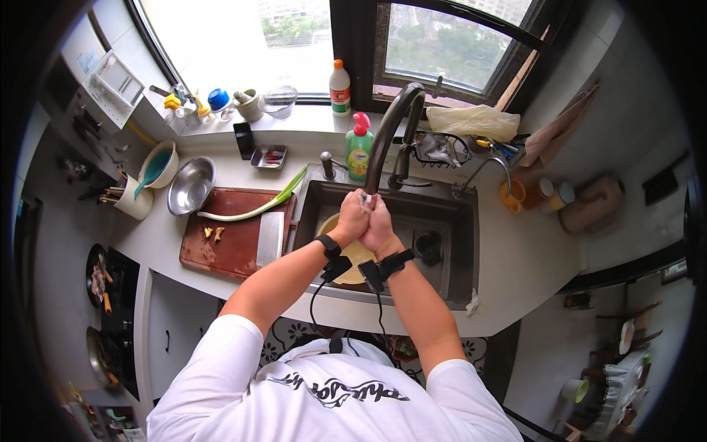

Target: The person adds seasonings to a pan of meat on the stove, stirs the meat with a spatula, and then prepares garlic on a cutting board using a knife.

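My left hand [353, 215] and my right hand [380, 227] are pressed together right under the spout of the dark metal faucet [381, 141]. Something pale, perhaps water or foam, shows between the fingers; whether anything is held there is hidden. Beneath them a yellow basin [356, 268] sits in the dark sink [461, 248], partly covered by my hands and wrists. Left of the sink, a brown cutting board [221, 251] carries a green onion [248, 212], a cleaver [270, 238] and small pieces of what looks like ginger [214, 232].
A green soap bottle [358, 154] with a pink pump stands behind the sink. A steel bowl [191, 186] and a small metal tray [269, 157] holding red pieces rest on the left counter. An orange mug [513, 193] is at the right, and a frying pan [98, 275] at far left.
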Motion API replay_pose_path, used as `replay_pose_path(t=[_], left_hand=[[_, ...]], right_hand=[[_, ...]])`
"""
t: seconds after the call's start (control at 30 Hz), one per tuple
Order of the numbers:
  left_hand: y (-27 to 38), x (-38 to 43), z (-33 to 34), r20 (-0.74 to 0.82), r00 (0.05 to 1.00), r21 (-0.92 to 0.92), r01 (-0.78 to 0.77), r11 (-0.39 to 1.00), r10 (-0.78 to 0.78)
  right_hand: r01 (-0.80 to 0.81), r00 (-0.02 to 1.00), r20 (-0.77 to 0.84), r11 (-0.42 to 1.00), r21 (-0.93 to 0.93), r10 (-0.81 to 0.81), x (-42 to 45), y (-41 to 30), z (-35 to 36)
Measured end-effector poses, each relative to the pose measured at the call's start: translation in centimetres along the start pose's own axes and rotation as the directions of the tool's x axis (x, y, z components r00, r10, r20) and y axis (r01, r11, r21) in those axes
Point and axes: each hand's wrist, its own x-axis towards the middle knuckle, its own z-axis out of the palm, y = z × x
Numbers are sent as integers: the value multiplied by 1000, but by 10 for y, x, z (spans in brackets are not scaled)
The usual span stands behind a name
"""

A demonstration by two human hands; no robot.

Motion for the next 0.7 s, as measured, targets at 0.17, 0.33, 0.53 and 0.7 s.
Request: replay_pose_path(t=[0.17,0.33,0.53,0.7], left_hand=[[3,3,13,66,998,501,-41,864,9],[5,10,-9,279,798,679,-557,478,534],[35,4,-44,411,909,711,-363,602,63],[-3,-1,-39,273,948,168,-215,962,164]], right_hand=[[-241,965,98,970,-42,244,-7,-19,13],[-160,956,250,987,15,151,4,-20,5],[-11,998,65,1000,-22,13,11,-8,12],[32,994,105,982,-185,-12,28,-1,1]])
